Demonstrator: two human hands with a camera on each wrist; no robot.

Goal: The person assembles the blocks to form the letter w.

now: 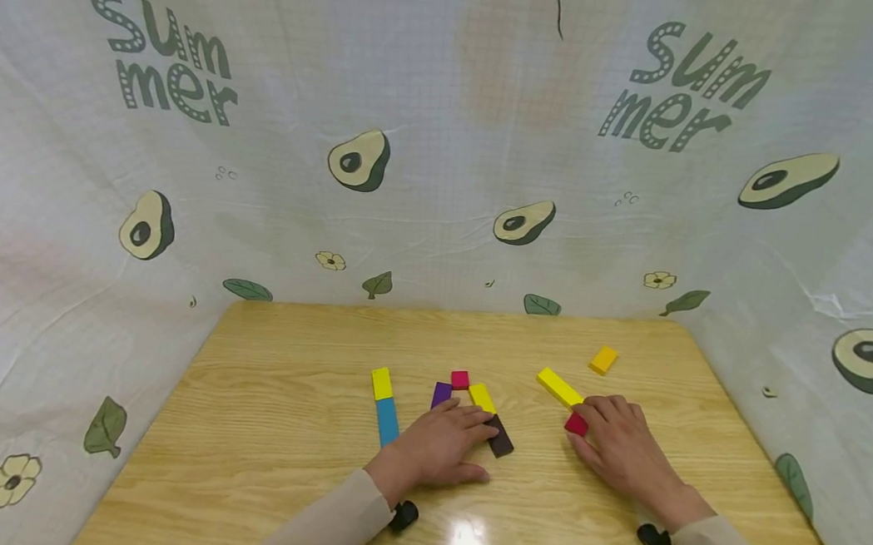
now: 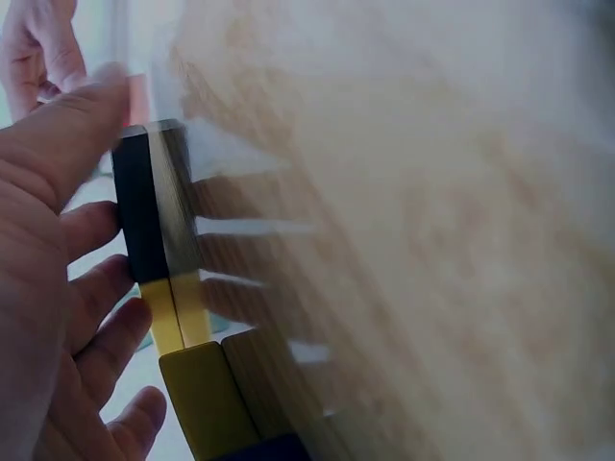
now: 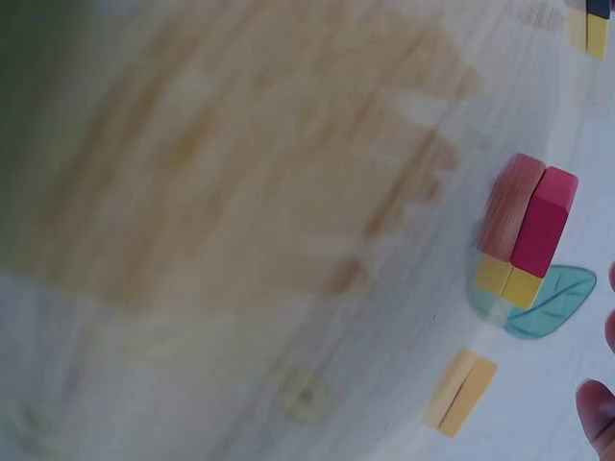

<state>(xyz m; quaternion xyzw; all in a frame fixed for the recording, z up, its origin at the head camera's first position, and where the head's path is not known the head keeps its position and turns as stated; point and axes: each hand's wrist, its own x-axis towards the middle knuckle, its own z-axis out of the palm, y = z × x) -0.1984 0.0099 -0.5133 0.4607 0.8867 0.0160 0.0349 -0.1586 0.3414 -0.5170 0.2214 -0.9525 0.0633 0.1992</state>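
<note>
My left hand (image 1: pixel 441 444) lies over the blocks in the middle of the table, its fingers extended beside a black block (image 1: pixel 499 437). A yellow block (image 1: pixel 481 397) meets the black one's far end. Past the fingertips are a purple block (image 1: pixel 441 394), partly covered, and a small red block (image 1: pixel 460 380). My right hand (image 1: pixel 624 451) hovers around another red block (image 1: pixel 576 424), which touches a long yellow block (image 1: pixel 559 387). In the right wrist view, the fingertips (image 3: pixel 598 413) appear apart from that red block (image 3: pixel 545 221), with nothing pinched.
An orange block (image 1: pixel 604 360) lies alone at the back right. Left of the left hand, a yellow block (image 1: pixel 381 383) joins end to end with a blue block (image 1: pixel 387 421). A patterned white cloth (image 1: pixel 437 264) hangs behind and beside the wooden table (image 1: pixel 282 463).
</note>
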